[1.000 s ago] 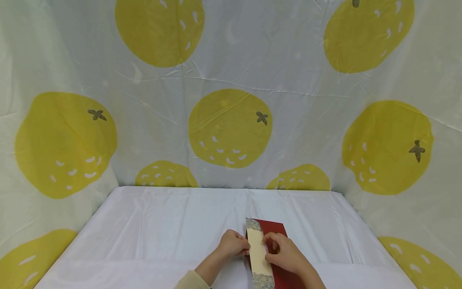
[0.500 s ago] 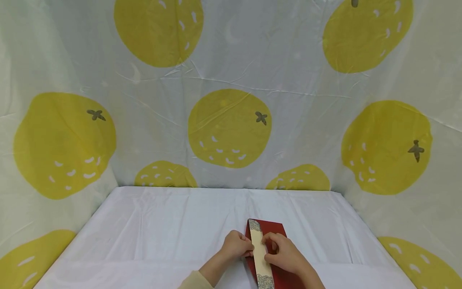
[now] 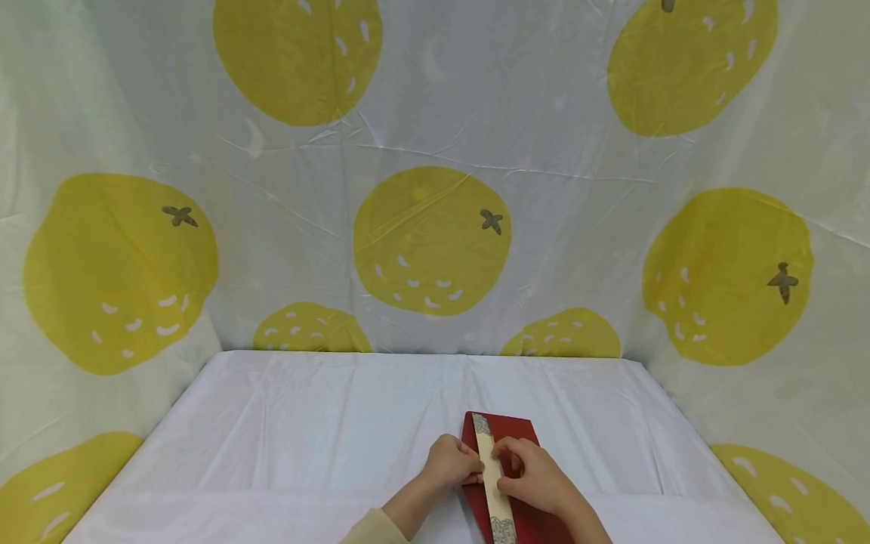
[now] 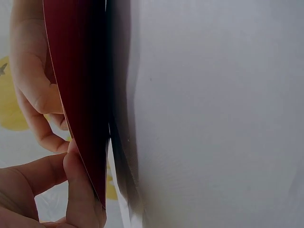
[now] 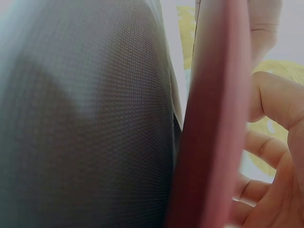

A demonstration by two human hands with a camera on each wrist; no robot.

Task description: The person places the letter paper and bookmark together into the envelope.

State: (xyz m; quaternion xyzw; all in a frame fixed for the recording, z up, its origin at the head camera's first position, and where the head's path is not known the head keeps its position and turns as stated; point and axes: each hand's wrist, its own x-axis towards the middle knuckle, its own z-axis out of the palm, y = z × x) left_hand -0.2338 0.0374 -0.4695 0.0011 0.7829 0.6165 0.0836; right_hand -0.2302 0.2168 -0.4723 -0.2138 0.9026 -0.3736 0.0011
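Observation:
A red folded card [image 3: 513,425] stands tilted on the white cloth, with a cream strip [image 3: 498,508] along its upper face. Grey-blue lace patterns mark both ends of that strip. My left hand [image 3: 450,461] pinches the card's left edge between thumb and fingertips. Opposite it, my right hand [image 3: 533,474] has thumb and index finger bent at the strip's right edge, holding it. In the left wrist view the red panel [image 4: 78,85] bows outward above the left fingers. The card's red side [image 5: 204,142] hides some right fingertips in the right wrist view.
White cloth [image 3: 306,423] with creases covers the table. A pale curtain [image 3: 578,249] printed with large yellow fruits closes off the back and both sides. A beige sleeve [image 3: 374,529] shows on the left arm.
My left hand has moved slightly right, bringing the card's left edge over. Less of the cream strip shows, and more red shows on its left. The right hand has hardly moved.

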